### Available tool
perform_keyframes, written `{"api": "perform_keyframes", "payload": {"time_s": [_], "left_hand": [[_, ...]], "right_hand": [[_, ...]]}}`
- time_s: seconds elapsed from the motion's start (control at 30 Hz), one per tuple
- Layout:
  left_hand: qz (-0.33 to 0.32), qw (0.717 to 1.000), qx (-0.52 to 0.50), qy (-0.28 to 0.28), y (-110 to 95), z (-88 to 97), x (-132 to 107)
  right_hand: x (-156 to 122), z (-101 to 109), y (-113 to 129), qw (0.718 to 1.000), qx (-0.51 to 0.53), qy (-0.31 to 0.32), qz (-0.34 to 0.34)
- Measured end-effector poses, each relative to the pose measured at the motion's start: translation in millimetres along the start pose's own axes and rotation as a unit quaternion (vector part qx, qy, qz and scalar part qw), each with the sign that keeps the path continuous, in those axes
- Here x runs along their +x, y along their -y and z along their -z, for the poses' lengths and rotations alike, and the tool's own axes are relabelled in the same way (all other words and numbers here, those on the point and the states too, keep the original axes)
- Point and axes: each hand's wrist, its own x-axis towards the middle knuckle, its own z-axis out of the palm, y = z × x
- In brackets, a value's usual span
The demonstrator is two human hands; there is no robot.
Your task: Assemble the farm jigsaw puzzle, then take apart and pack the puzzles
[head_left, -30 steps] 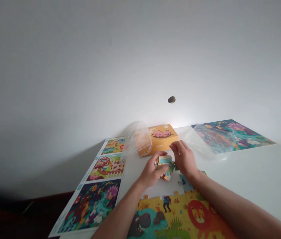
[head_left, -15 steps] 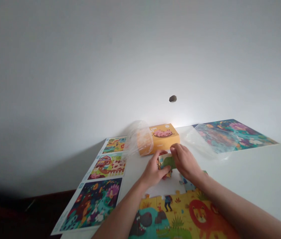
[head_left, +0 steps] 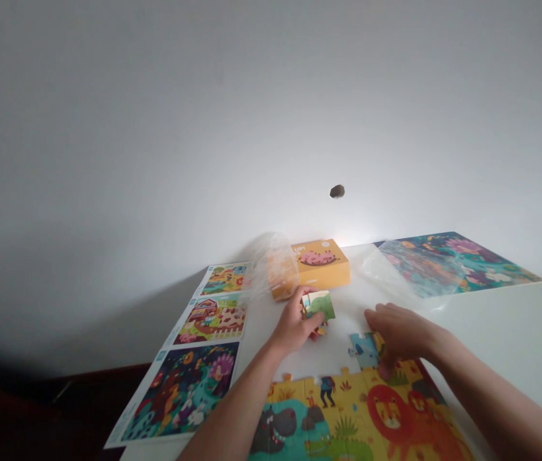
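My left hand (head_left: 296, 325) is closed around a small stack of puzzle pieces (head_left: 319, 306), the top one green, held just above the white table (head_left: 501, 333). My right hand (head_left: 398, 331) lies palm down with fingers curled over a piece (head_left: 380, 346) at the top edge of the partly built animal puzzle (head_left: 362, 416), beside a blue piece (head_left: 362, 349). The puzzle shows a lion, a hippo and a small figure.
An orange puzzle box (head_left: 319, 264) stands at the back against the wall, with a crumpled clear plastic bag (head_left: 271, 269) on its left. A long picture sheet (head_left: 198, 346) lies on the left. A finished blue puzzle (head_left: 453, 262) under clear plastic lies at back right.
My right hand left the stack in my left hand and moved right and down onto the puzzle's top edge. My left hand stayed in place with the stack.
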Motion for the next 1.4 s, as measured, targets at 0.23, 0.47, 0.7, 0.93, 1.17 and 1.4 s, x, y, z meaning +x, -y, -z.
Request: {"api": "perform_keyframes", "payload": {"time_s": [0.23,0.47,0.7,0.93,1.17,1.4], "left_hand": [[-0.013,1.000,0.003,-0.021,-1,5.8,1],[-0.030,0.997,0.009,-0.067,6,12.4,5],[-0.041,0.997,0.021,-0.059,8,13.7,5],[-0.045,0.998,0.026,-0.047,13,14.8,6],[-0.054,0.996,0.040,-0.058,14,13.1,5],[-0.061,0.996,0.045,-0.053,15,12.6,6]], "right_hand": [[14,3,0,0.995,0.068,-0.068,0.031],[31,-1,4,0.991,0.089,-0.092,0.029],[33,7,-11,0.974,0.179,-0.072,0.116],[42,-2,-33,0.941,0.307,-0.127,0.062],[60,-18,-16,0.835,0.497,-0.237,0.019],[65,-23,-6,0.874,0.342,-0.342,-0.039]]}}
